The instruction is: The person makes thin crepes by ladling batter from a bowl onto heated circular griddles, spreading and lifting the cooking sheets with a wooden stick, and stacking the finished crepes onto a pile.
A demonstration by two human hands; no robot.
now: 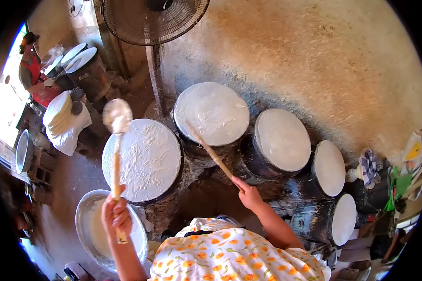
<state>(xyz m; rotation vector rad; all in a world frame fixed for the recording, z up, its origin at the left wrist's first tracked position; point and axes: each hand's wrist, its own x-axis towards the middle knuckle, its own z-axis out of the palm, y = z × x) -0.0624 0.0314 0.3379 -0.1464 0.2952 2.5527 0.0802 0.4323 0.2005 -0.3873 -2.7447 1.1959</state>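
My left hand (116,218) is wrapped round the wooden handle of a ladle (117,117), raised with its round bowl smeared in white batter. Behind the ladle in this view lies a large round griddle (150,154), its white surface lumpy and streaked. In my right hand (249,195) is a thin wooden stick (213,155), which slants up and left so that its far end overlaps the middle griddle (213,110). Below my left hand stands a metal basin (83,224) holding pale batter, partly hidden by my forearm.
More white-topped drum stoves (282,140) curve round to the right along the wall. A fan (154,23) stands at the back. At far left, a person (31,75) works beside other drums, near a stack of pale flat rounds (58,112) on a white cloth.
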